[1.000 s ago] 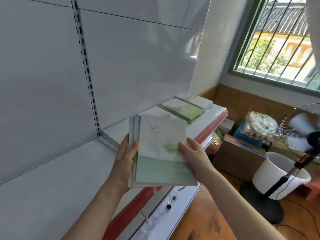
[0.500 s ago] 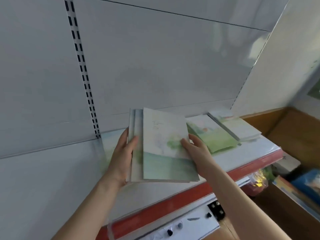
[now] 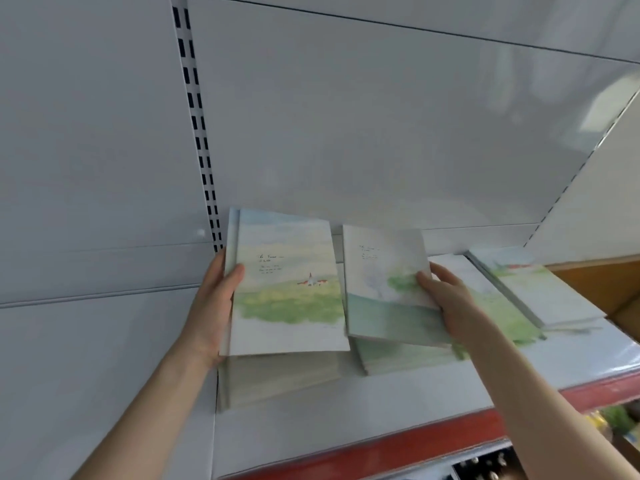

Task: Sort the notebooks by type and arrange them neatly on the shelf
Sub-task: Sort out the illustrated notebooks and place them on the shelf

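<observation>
notebooks flat on shelf, two held

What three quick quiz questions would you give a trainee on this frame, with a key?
1. True or false: the left hand holds the red-house notebook.
2. What does the right hand grip? A) the tree-cover notebook B) a pen C) nothing
3. Fill in: the front edge of the shelf is coloured ___.
Key: 1 true; 2 A; 3 red.
</observation>
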Action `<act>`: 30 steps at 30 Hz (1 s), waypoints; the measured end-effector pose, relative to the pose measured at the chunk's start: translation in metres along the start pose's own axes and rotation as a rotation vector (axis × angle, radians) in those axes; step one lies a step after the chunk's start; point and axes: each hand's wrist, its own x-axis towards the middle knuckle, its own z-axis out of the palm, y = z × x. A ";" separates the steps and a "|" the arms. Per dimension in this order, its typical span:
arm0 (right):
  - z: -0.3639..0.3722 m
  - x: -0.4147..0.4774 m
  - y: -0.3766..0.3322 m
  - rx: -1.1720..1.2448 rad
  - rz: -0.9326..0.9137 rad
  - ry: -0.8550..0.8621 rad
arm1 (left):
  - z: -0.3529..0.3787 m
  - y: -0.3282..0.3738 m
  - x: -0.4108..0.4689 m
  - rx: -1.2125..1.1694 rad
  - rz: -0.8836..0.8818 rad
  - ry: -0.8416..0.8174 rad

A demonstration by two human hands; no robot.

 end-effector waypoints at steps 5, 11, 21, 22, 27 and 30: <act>-0.013 0.016 -0.006 -0.061 0.000 -0.091 | 0.015 -0.002 0.000 -0.003 0.000 0.079; -0.014 0.022 -0.001 -0.249 -0.079 -0.196 | 0.031 -0.002 -0.017 -0.002 0.017 0.197; -0.002 0.029 0.020 -0.536 -0.305 -0.115 | 0.024 -0.004 -0.049 0.023 0.067 0.299; -0.001 0.029 0.023 -0.546 -0.325 -0.102 | 0.025 -0.004 -0.052 0.024 0.068 0.297; 0.001 0.030 0.030 -0.739 -0.386 -0.113 | 0.026 -0.004 -0.062 0.020 0.066 0.314; 0.009 0.018 0.023 -0.743 -0.472 -0.120 | 0.025 -0.002 -0.068 -0.004 0.059 0.325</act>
